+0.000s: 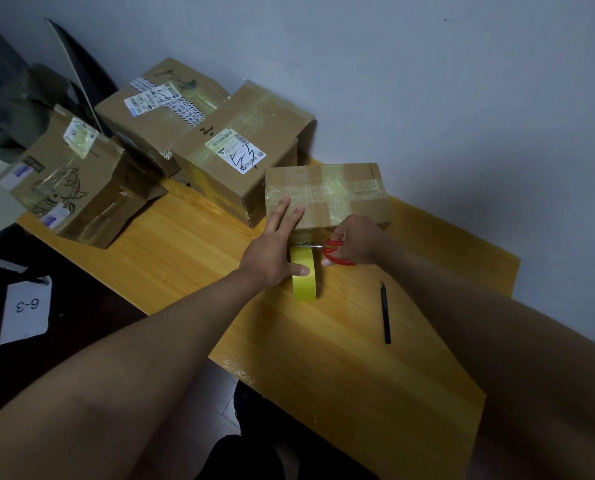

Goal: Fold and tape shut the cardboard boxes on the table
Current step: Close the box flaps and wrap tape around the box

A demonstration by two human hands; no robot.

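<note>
Head view, looking down over two bare forearms onto a yellow wooden surface (192,251). Nearest, against the wall: small cardboard box (327,195), flaps down, glossy clear tape crossing its top both ways. Left hand (272,251) laid at the box's near left corner, fingers straight and spread over the top edge, thumb hooked over the yellow tape roll (303,273) standing on edge just in front of the box; no closed grip there, more a pinning press. Right hand (355,239) curled through the red handles of the scissors (336,252), grip firm, blades pointing left across the short run of tape between roll and box front. Blades too thin and blurred to tell how far apart.

Step in hand, by judgement: cutting the strip free after laying it over this box. Next move likely calls for keeping the tape taut with the left thumb, closing the blades squarely across the strip close to the box, then smoothing the loose end down the front face. Slack tape would probably fold on itself or stick to the blades.

Further left and back: three larger boxes, one with a white shipping label (235,150), one with striped tape and labels (161,109), one with a printed drawing (71,185) near the surface's far left corner, its lower flap seemingly loose. Black pen (385,311) lying alone to the right. White card marked "6-3" (26,310) off the surface, lower left.
</note>
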